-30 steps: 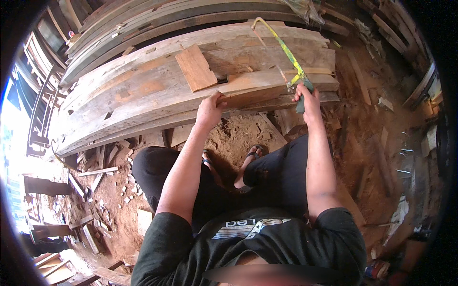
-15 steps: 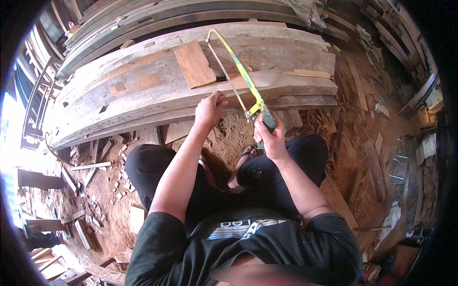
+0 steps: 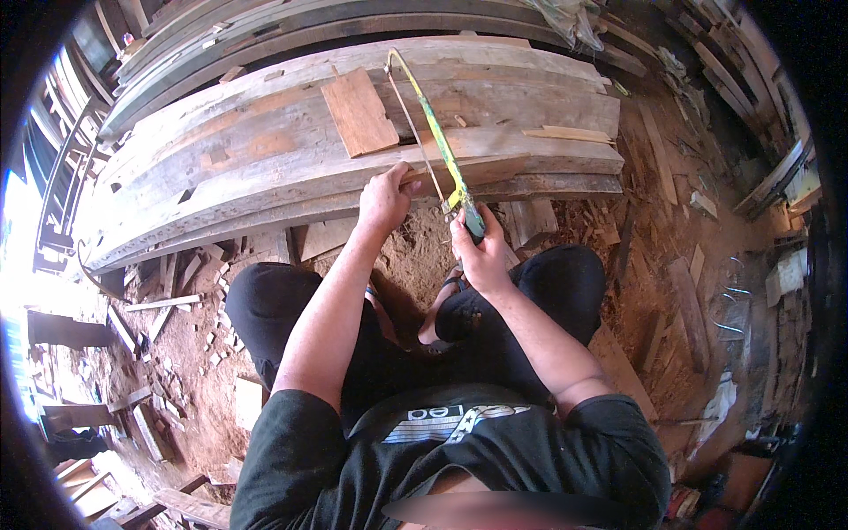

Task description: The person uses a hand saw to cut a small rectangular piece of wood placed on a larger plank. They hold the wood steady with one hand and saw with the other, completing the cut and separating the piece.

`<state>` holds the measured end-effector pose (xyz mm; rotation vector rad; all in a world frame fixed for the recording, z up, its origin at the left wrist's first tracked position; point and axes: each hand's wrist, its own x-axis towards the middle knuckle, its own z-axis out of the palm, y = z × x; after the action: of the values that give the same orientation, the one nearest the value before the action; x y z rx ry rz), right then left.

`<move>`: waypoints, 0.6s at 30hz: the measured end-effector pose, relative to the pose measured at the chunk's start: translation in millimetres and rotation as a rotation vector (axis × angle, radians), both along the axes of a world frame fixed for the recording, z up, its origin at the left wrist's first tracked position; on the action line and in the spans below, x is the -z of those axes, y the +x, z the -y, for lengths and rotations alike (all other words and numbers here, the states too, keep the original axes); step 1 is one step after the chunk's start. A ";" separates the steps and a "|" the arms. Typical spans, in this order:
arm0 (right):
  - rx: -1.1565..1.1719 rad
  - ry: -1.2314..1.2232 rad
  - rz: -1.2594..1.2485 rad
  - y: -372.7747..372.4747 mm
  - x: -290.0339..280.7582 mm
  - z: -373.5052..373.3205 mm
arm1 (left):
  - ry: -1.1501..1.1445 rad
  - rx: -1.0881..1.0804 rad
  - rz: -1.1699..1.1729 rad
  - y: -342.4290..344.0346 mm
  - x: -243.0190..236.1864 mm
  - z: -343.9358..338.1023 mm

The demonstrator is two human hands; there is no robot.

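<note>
Yellow-green bow saw (image 3: pixel 439 141), thin blade strung under the arched frame, angled across the long weathered plank (image 3: pixel 291 172) and reaching from the far upper edge down toward the near edge. Right hand (image 3: pixel 481 252) wrapped tight around the saw's dark handle, fingers (image 3: pixel 465 231) closed fully on it, just off the near edge of the plank. Left hand (image 3: pixel 386 196) pressed on the plank's near edge, right beside the blade, fingers curled down over the wood and holding nothing else; whether the thumb touches the blade, cannot tell. Small flat reddish board (image 3: pixel 359 110) lying on top of the plank, just left of the saw frame. Thin pale sliver of wood (image 3: pixel 565 134) resting on the plank farther right, well apart from both hands. More curved grey planks (image 3: pixel 291 26) stacked beyond. Seated low on reddish dirt ground (image 3: pixel 194 371) strewn with wood scraps (image 3: pixel 168 305), knees in dark trousers (image 3: pixel 265 305) spread either side, sandalled foot (image 3: pixel 446 305) tucked between them below the right hand.
</note>
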<state>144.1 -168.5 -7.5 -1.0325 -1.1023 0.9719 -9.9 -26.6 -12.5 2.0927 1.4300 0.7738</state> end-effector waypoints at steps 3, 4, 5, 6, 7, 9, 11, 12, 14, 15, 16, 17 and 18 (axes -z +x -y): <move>-0.009 -0.008 -0.028 -2.7 -3.1 1.7 | -0.017 -0.011 -0.030 1.5 -2.6 0.8; -0.017 -0.009 -0.044 -3.3 -3.7 2.2 | -0.009 -0.015 -0.016 2.2 -2.9 1.4; -0.024 -0.008 -0.037 -4.4 -4.0 2.3 | -0.001 -0.020 -0.003 2.4 -3.0 1.9; -0.029 -0.008 -0.031 -5.6 -4.2 2.3 | 0.000 -0.024 0.002 2.3 -2.9 2.5; -0.024 -0.014 -0.026 -6.7 -4.4 2.2 | 0.005 -0.020 0.003 2.2 -3.0 2.4; -0.004 -0.002 -0.053 -10.7 -4.4 2.1 | 0.004 -0.012 -0.014 2.1 -3.4 1.7; 0.032 -0.001 -0.043 -14.7 -5.1 2.3 | -0.001 -0.010 -0.021 1.9 -3.9 1.7; 0.053 -0.001 -0.018 -16.7 -5.7 2.2 | 0.005 -0.011 -0.024 1.6 -4.4 1.8; 0.080 0.001 0.034 -20.4 -7.5 1.8 | 0.001 0.001 -0.012 1.4 -5.4 2.3; 0.089 0.004 0.063 -22.0 -8.7 1.7 | -0.003 0.007 -0.012 1.3 -5.9 2.7; 0.099 0.006 0.093 -23.5 -9.8 1.8 | 0.002 0.006 -0.006 1.1 -6.2 3.0; 0.138 0.065 0.211 -24.7 -11.1 0.2 | 0.000 0.004 -0.007 0.9 -6.3 3.3; 0.176 0.124 0.330 -25.5 -12.3 -1.8 | -0.002 0.002 -0.006 0.9 -6.3 3.4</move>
<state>118.6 -166.7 4.8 -1.1928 -1.2987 0.5970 -9.0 -30.0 -6.2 2.0968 1.4313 0.7655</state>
